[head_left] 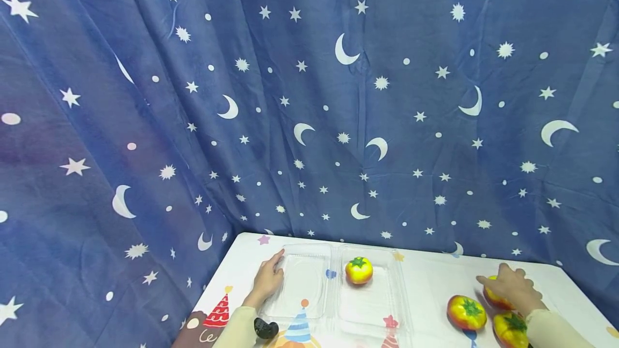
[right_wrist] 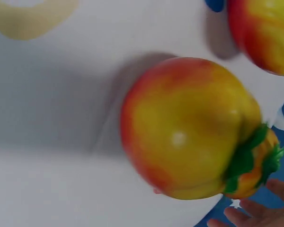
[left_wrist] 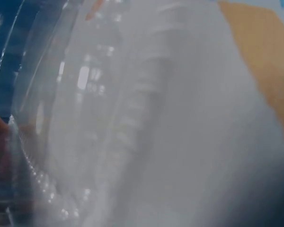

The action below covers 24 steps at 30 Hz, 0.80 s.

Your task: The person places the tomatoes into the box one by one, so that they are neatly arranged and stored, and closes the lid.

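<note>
A clear plastic clamshell box (head_left: 333, 313) lies opened flat on the table. One yellow-red toy persimmon (head_left: 359, 271) with a green calyx sits in its right half. At the box's left edge rests my left hand (head_left: 268, 279), index finger extended; in the left wrist view the clear wall (left_wrist: 80, 109) fills much of the picture. Over on the right, my right hand (head_left: 513, 285) reaches over a persimmon (head_left: 492, 298), fingers spread. Two more persimmons, one at the left (head_left: 466, 312) and one nearer (head_left: 511, 331), lie beside it. The right wrist view shows the near persimmon (right_wrist: 189, 130) large.
The white table (head_left: 425, 278) carries printed party hats and stars. A blue curtain (head_left: 309, 95) with moons and stars hangs behind the table and along its left side. A dark band (head_left: 266, 328) sits at the left wrist.
</note>
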Each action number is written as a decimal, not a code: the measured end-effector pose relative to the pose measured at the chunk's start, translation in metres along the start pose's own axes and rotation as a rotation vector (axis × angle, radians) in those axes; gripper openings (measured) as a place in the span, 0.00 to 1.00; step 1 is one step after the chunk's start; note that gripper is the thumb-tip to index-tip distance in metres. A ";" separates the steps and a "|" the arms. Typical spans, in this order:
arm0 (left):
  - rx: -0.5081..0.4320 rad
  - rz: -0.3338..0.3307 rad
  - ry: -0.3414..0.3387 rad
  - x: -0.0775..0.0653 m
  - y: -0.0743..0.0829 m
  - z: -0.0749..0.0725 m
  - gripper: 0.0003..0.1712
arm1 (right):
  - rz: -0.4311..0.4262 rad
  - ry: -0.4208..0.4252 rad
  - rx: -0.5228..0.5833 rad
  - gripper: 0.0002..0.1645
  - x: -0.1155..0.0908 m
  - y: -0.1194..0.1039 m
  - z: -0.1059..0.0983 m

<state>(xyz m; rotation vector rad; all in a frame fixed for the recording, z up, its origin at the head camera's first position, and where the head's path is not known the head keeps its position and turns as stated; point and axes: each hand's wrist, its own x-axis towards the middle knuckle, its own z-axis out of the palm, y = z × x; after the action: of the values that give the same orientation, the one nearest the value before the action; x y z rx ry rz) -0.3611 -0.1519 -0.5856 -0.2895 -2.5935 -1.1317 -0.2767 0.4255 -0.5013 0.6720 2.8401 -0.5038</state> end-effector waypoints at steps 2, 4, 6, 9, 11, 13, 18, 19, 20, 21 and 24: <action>0.002 -0.001 -0.001 0.000 -0.001 0.000 0.31 | 0.021 -0.031 0.012 0.52 -0.001 0.005 0.003; 0.002 -0.002 -0.002 0.000 -0.001 0.001 0.31 | 0.033 -0.053 0.030 0.50 -0.002 0.008 0.005; 0.002 0.000 -0.002 0.000 -0.001 0.001 0.31 | 0.042 -0.059 0.046 0.49 -0.003 0.009 0.006; 0.002 0.001 0.000 0.000 -0.001 0.001 0.31 | 0.015 -0.061 0.054 0.48 -0.003 0.013 0.006; 0.004 0.002 0.000 0.000 -0.001 0.001 0.31 | -0.006 -0.052 0.050 0.48 -0.004 0.015 0.006; 0.004 0.002 0.000 0.000 -0.001 0.002 0.31 | -0.018 -0.040 0.049 0.48 -0.004 0.017 0.006; 0.011 0.007 -0.003 0.000 -0.001 0.003 0.31 | -0.038 -0.003 0.048 0.49 -0.003 0.015 0.002; 0.014 0.008 -0.003 0.000 -0.001 0.003 0.31 | -0.044 0.006 0.049 0.50 -0.003 0.013 0.000; 0.013 0.007 -0.002 0.000 -0.001 0.003 0.31 | -0.057 0.013 0.049 0.52 -0.003 0.010 -0.001; 0.014 0.006 -0.001 -0.001 -0.001 0.002 0.31 | -0.077 0.023 0.048 0.53 -0.002 0.007 -0.004; 0.017 0.011 0.004 -0.001 -0.001 0.001 0.32 | -0.154 0.069 0.048 0.54 -0.001 -0.007 -0.010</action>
<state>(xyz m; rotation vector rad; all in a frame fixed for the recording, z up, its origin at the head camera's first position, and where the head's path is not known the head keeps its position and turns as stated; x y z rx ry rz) -0.3610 -0.1516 -0.5871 -0.2968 -2.5941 -1.1053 -0.2794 0.4232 -0.4898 0.4902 2.9685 -0.5846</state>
